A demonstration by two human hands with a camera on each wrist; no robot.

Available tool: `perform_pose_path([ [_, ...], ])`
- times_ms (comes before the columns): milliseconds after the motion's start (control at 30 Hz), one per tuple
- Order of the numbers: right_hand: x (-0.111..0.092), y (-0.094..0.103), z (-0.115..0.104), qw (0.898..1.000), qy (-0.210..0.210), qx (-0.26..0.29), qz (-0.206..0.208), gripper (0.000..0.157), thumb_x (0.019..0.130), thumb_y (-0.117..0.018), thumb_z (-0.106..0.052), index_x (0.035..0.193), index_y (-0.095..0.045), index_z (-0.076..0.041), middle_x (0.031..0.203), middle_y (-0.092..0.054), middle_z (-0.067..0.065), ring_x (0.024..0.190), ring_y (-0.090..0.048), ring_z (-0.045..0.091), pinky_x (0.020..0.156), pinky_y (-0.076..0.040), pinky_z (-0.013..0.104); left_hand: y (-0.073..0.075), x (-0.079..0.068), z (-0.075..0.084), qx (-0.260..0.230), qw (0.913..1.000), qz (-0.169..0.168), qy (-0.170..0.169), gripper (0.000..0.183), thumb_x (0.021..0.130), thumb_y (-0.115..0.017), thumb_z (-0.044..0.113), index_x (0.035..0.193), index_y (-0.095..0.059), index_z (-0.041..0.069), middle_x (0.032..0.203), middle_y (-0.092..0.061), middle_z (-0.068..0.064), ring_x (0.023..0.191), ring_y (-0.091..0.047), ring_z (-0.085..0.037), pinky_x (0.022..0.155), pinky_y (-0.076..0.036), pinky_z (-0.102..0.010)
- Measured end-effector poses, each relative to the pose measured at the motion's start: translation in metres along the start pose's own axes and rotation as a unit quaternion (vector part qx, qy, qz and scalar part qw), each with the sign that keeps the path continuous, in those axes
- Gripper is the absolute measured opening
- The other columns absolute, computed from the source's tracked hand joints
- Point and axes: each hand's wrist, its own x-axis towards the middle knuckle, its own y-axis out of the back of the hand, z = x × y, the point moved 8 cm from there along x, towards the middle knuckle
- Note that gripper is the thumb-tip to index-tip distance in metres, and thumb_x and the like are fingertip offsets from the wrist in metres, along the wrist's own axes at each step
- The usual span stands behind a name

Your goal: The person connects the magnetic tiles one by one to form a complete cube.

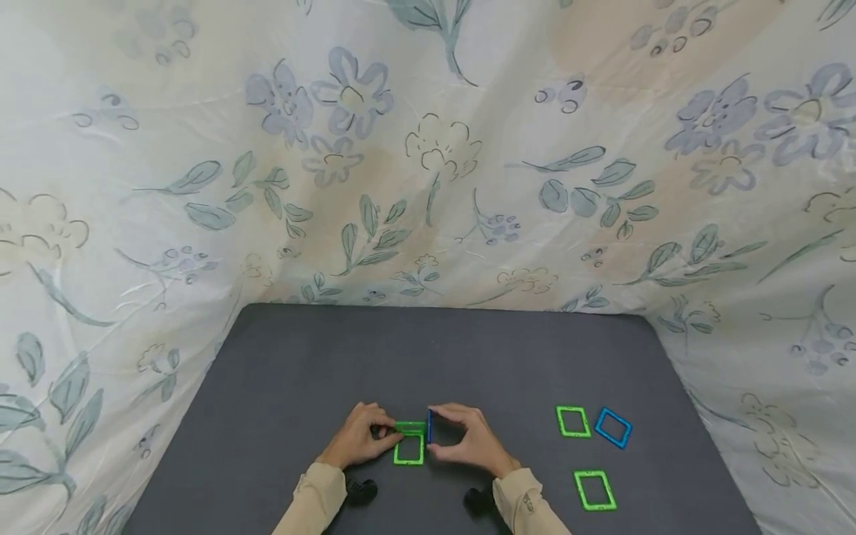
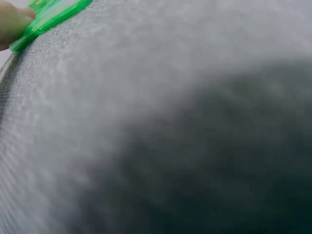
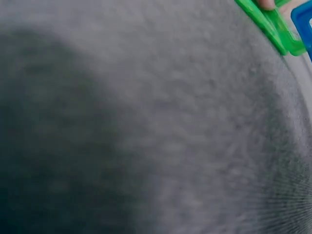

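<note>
Two green square magnetic tile frames meet at the middle front of the table. One lies flat (image 1: 409, 463); the other (image 1: 411, 424) stands along its far edge. My left hand (image 1: 360, 437) pinches the standing green tile at its left side, thumb low over the flat frame. A fingertip on green plastic (image 2: 56, 18) shows in the left wrist view's corner. Between thumb and fingers, my right hand (image 1: 476, 440) pinches a blue tile frame (image 1: 429, 427) on edge, close beside the right side of the green pair. The right wrist view catches the blue tile (image 3: 303, 24) near the green ones (image 3: 265, 19).
To the right lie two loose green frames, one farther back (image 1: 573, 434) and one nearer (image 1: 594, 507), plus a blue frame (image 1: 614, 440) turned askew. The dark grey table (image 1: 321, 357) meets a flowered cloth (image 1: 435, 245) behind and at the sides.
</note>
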Motion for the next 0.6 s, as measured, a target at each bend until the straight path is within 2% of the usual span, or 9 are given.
perform_pose_path([
  [300,0.004,0.004,0.014,1.000,-0.013,0.013,0.006,0.058,0.082,-0.084,-0.007,0.134,-0.063,0.008,0.125,-0.069,0.023,0.120,-0.069,0.023,0.099,-0.055,0.036,0.000,0.016,-0.001,0.027,0.9992,0.027,-0.009,0.005,0.086,-0.083,0.030,0.086,-0.082,0.025,0.062,-0.052,0.021,0.061,-0.037,0.008,0.069,-0.029,-0.020],
  [467,0.004,0.006,0.017,1.000,-0.023,0.019,0.007,0.058,0.080,-0.085,-0.006,0.135,-0.065,0.002,0.126,-0.070,0.018,0.121,-0.068,0.021,0.100,-0.055,0.035,0.001,0.019,0.001,0.039,0.9981,0.042,-0.023,0.009,0.086,-0.083,0.028,0.079,-0.077,0.027,0.060,-0.051,0.019,0.061,-0.034,0.009,0.070,-0.028,-0.021],
  [600,0.004,0.005,0.017,1.000,-0.016,0.026,0.007,0.059,0.080,-0.085,-0.005,0.135,-0.065,-0.001,0.126,-0.070,0.018,0.122,-0.068,0.018,0.100,-0.055,0.035,0.000,0.020,0.001,0.039,0.9983,0.039,-0.019,0.015,0.087,-0.083,0.026,0.075,-0.072,0.028,0.060,-0.050,0.019,0.061,-0.034,0.009,0.071,-0.027,-0.022],
])
